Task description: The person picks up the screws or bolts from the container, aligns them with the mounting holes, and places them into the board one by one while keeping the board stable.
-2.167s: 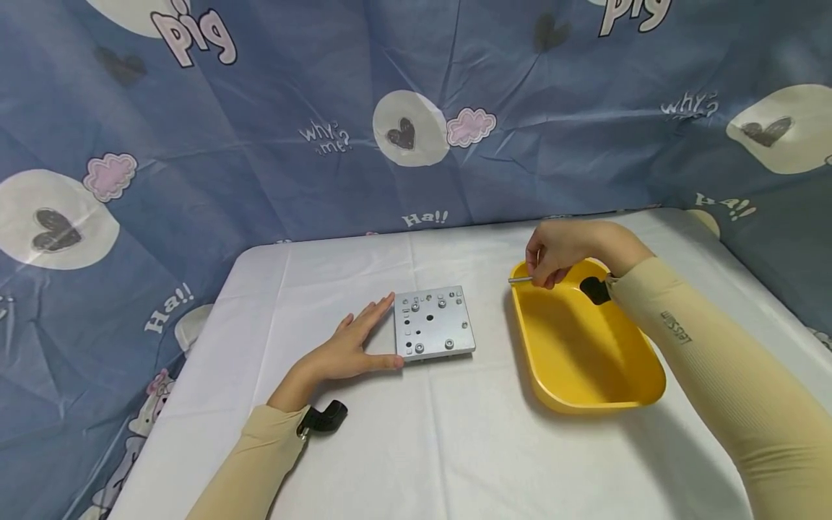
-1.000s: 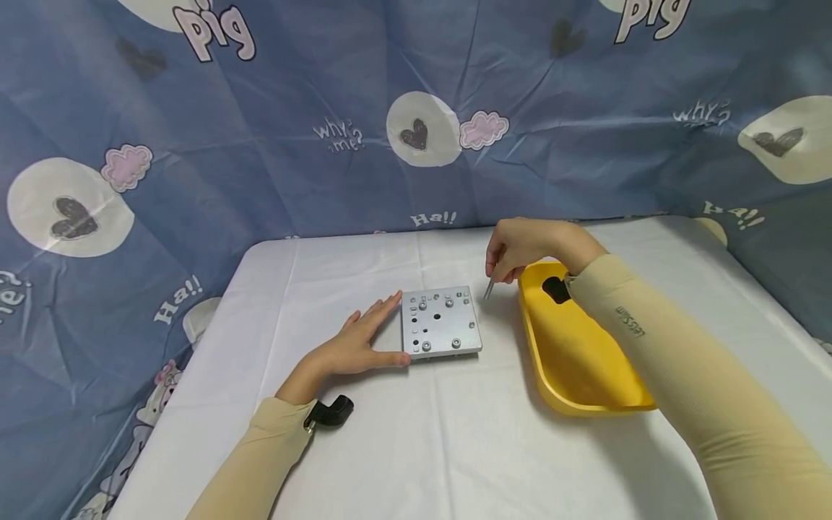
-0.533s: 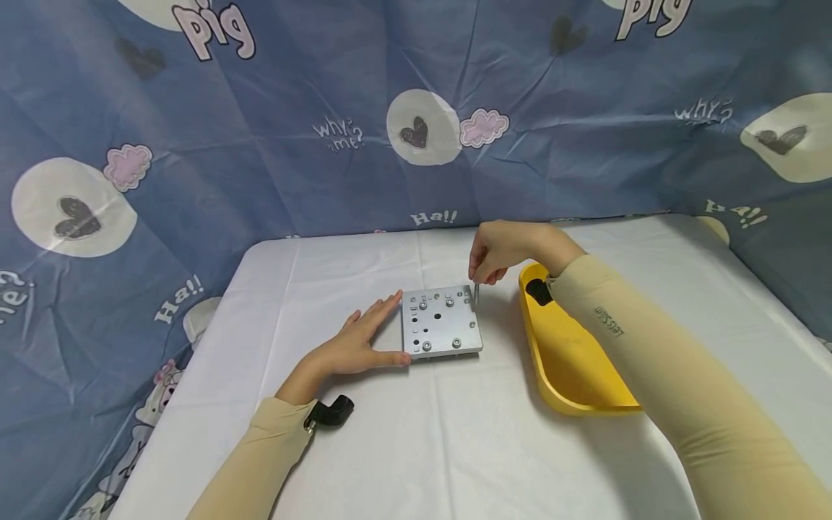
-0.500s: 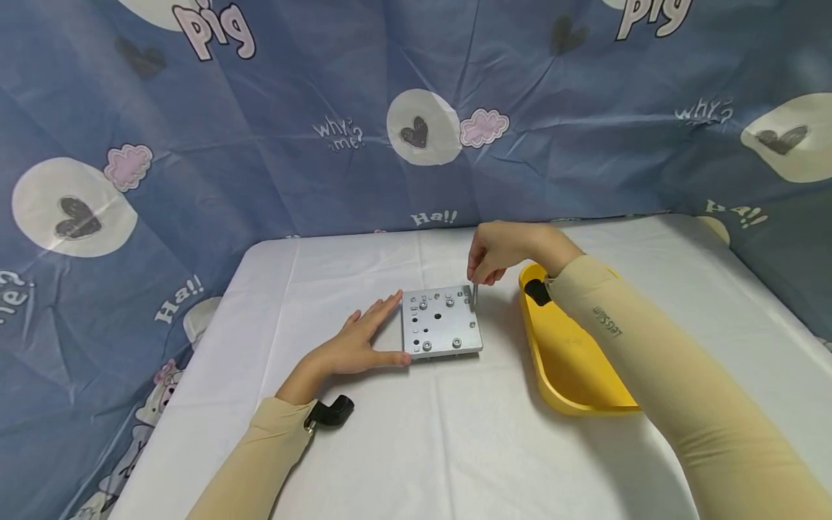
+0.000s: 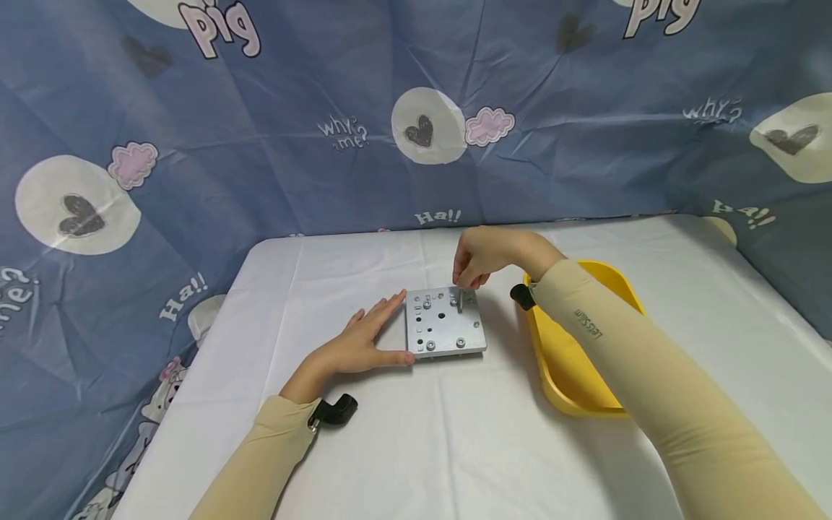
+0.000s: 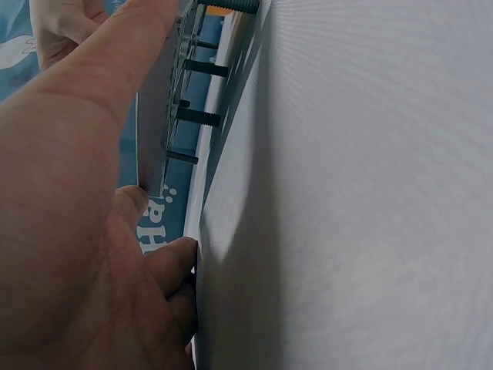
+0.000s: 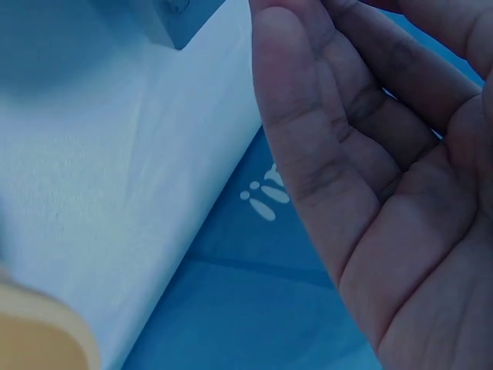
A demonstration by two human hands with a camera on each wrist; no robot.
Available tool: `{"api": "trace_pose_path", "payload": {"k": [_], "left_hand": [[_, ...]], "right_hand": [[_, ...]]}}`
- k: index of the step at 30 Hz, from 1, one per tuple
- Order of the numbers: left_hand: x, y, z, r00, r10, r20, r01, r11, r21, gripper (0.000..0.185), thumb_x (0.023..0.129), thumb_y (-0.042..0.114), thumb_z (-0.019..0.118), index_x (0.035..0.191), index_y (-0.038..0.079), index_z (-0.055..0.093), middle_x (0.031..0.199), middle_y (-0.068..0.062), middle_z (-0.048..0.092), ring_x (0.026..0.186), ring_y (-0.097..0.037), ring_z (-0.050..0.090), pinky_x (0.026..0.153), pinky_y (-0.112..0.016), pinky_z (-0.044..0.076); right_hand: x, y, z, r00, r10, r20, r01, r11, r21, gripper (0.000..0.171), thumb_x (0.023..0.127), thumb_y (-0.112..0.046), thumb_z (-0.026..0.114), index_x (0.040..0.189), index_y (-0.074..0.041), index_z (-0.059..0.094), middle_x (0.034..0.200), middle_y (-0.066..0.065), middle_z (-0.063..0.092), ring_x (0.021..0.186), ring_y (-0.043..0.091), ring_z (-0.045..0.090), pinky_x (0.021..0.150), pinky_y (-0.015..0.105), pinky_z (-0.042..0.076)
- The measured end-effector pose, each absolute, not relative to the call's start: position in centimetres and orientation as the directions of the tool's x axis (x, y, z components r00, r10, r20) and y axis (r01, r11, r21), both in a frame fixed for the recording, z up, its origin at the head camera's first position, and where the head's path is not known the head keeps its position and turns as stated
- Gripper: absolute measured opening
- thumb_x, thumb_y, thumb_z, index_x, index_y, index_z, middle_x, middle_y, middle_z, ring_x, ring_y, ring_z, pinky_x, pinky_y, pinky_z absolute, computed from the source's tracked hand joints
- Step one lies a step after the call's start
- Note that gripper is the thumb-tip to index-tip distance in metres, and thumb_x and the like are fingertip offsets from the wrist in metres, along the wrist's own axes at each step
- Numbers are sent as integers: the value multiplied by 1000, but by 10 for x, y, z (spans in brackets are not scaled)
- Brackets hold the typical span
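A silver metal plate (image 5: 451, 328) with several holes and socket-head screws lies mid-table in the head view. My left hand (image 5: 356, 348) has its fingers extended, spanning the plate's left edge, thumb at the near corner and fingertip at the far one. Threaded screw shanks (image 6: 198, 116) stick out from the plate's underside in the left wrist view. My right hand (image 5: 484, 254) pinches a slim metal pin (image 5: 460, 300), which points down over the plate's far right area. In the right wrist view, the pin is out of sight beyond the fingers.
A yellow plastic tray (image 5: 552, 397) stands to the right of the plate, partly hidden under the right forearm. White cloth (image 5: 377, 455) covers the table, and a blue printed curtain (image 5: 292, 173) hangs behind it.
My right hand has carried the pin leftward from the tray's far rim to over the plate, and the pin has turned from level to pointing down. My left hand stays at the plate.
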State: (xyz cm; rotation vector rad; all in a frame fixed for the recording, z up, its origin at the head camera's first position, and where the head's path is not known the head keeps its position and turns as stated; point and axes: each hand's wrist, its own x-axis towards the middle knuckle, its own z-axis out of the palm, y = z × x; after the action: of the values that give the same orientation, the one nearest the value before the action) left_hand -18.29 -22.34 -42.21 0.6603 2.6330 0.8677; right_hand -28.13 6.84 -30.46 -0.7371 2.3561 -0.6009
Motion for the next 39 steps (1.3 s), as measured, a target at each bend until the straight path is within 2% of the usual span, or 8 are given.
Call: {"api": "trace_pose_path", "payload": {"k": [7, 12, 17, 26, 39], "left_hand": [[-182, -222, -421, -849, 511, -135, 331, 714, 617, 120, 87, 66, 81, 175, 31, 8, 182, 5, 12, 170, -33, 6, 135, -66, -4], [-182, -222, -421, -851, 508, -134, 330, 714, 617, 120, 87, 65, 82, 175, 31, 8, 182, 5, 12, 170, -33, 6, 135, -65, -4], [-181, -222, -419, -851, 505, -144, 318, 714, 623, 119, 87, 64, 82, 175, 33, 8, 182, 5, 12, 170, -32, 6, 135, -65, -4], [-181, -223, -420, -850, 507, -145, 318, 712, 626, 120, 87, 65, 82, 175, 31, 9, 182, 5, 13, 170, -33, 7, 135, -65, -4], [-179, -223, -418, -851, 502, -155, 307, 715, 628, 119, 87, 63, 83, 175, 33, 8, 183, 5, 12, 171, -31, 7, 135, -63, -4]], "right_hand": [[-280, 57, -307, -663, -630, -403, -377, 747, -547, 8, 97, -7, 77, 101, -3, 82, 87, 3, 79, 76, 8, 71, 79, 26, 64], [-279, 51, -309, -653, -644, -397, -384, 735, -559, 9, 97, -5, 75, 101, 0, 82, 81, 1, 76, 71, 6, 68, 74, 23, 61], [-278, 47, -311, -642, -660, -391, -415, 727, -546, 10, 97, -6, 74, 100, 0, 82, 78, 2, 75, 70, 8, 68, 74, 24, 62], [-276, 39, -311, -657, -636, -405, -403, 750, -525, 9, 98, -11, 77, 101, -5, 82, 92, 8, 82, 77, 13, 75, 79, 29, 65], [-274, 34, -310, -652, -628, -425, -386, 758, -526, 9, 99, -14, 78, 103, -6, 82, 93, 6, 81, 78, 13, 76, 78, 28, 64]]}}
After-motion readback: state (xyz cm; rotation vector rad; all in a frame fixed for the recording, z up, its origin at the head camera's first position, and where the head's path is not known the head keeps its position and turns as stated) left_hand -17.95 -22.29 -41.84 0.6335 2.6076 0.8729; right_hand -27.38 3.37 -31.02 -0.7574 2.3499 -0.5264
